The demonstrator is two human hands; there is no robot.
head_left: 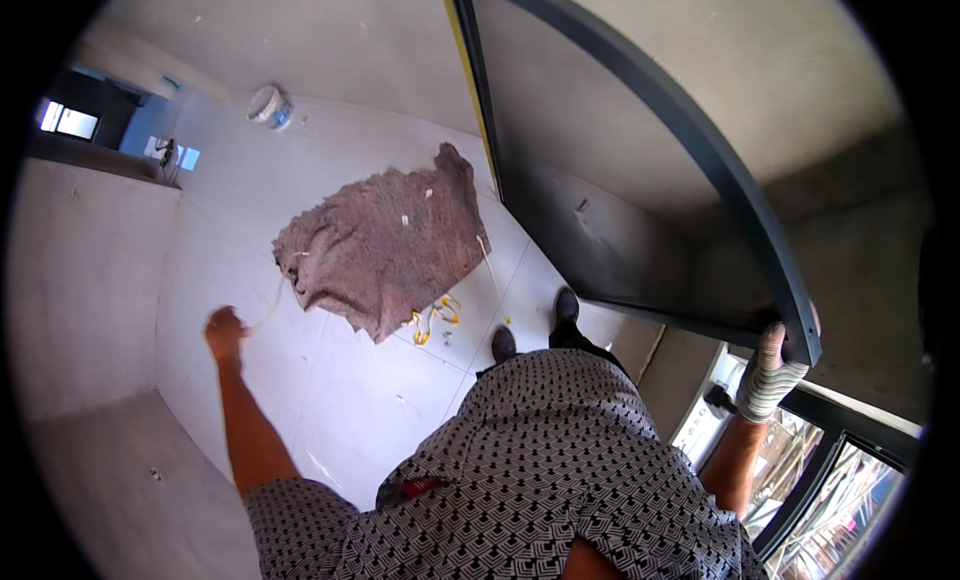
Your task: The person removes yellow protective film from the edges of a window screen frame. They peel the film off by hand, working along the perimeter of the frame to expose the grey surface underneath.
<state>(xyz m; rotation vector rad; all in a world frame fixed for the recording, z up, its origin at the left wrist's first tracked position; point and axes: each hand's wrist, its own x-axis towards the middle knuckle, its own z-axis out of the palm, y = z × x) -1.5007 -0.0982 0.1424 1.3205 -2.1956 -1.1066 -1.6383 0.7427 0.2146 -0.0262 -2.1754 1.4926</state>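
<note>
My right hand (770, 380), in a pale striped glove, is closed round the lower corner of a large dark grey frame (700, 120). The frame stands tilted on my right, with its curved look coming from the lens; a yellow strip (468, 55) runs along its far edge. Out to the left, my bare left hand (227, 333) is closed and slightly blurred. A thin pale strip (270, 305) trails from its fingers towards a brown felt-like cloth (385, 240). That cloth lies rumpled on the floor ahead of my feet, with small white scraps on it.
Yellow-and-white strip scraps (435, 320) lie by the cloth's near edge. A white bucket (269, 108) stands near the far wall. Pale tiles (355, 400) cover the floor between bare plaster walls. At lower right is a dark-framed window (830, 470); an opening (80, 120) shows at far left.
</note>
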